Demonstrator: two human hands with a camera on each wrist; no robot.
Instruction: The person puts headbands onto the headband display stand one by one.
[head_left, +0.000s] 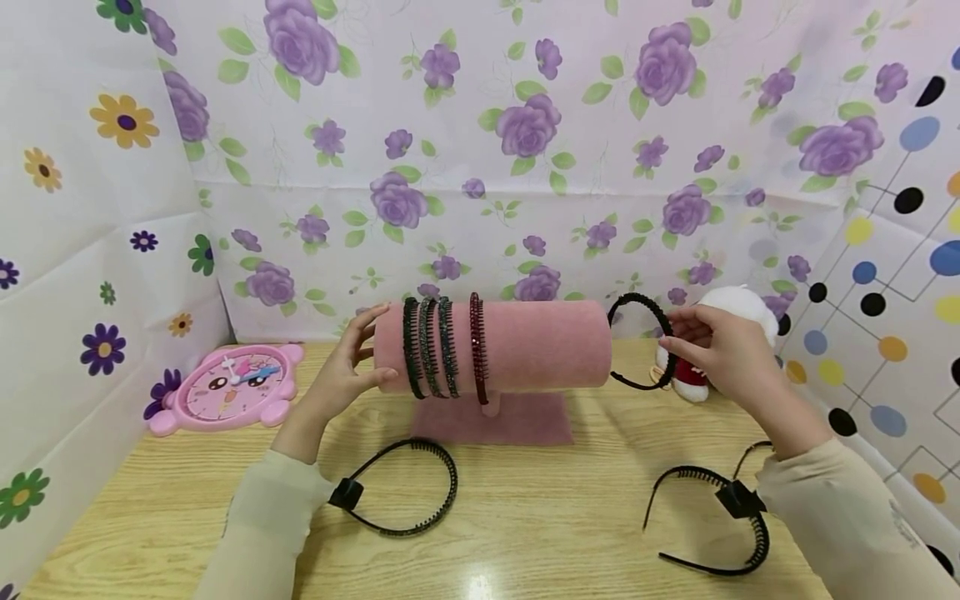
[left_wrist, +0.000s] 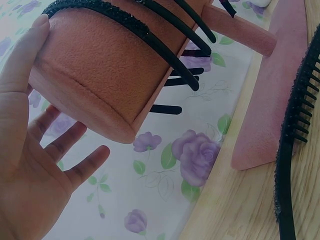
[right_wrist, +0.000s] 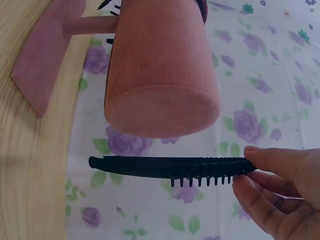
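Observation:
A pink padded roll [head_left: 547,346] on a stand [head_left: 495,419] carries several dark headbands [head_left: 428,346] at its left part and a dark red one [head_left: 477,346] near its middle. My left hand [head_left: 341,367] rests on the roll's left end; in the left wrist view the hand's thumb touches the roll [left_wrist: 110,65] and its other fingers are spread. Between thumb and fingers my right hand [head_left: 720,350] pinches a black headband [head_left: 666,333], held beside the roll's right end. The right wrist view shows this toothed headband [right_wrist: 200,167] apart from the roll's end face [right_wrist: 162,111].
A pink clock [head_left: 236,387] leans at the left. One headband [head_left: 453,483] lies on the table [head_left: 525,533] at the front, and others [head_left: 761,542] lie by my right sleeve. A white and red plush toy [head_left: 690,379] sits behind my right hand.

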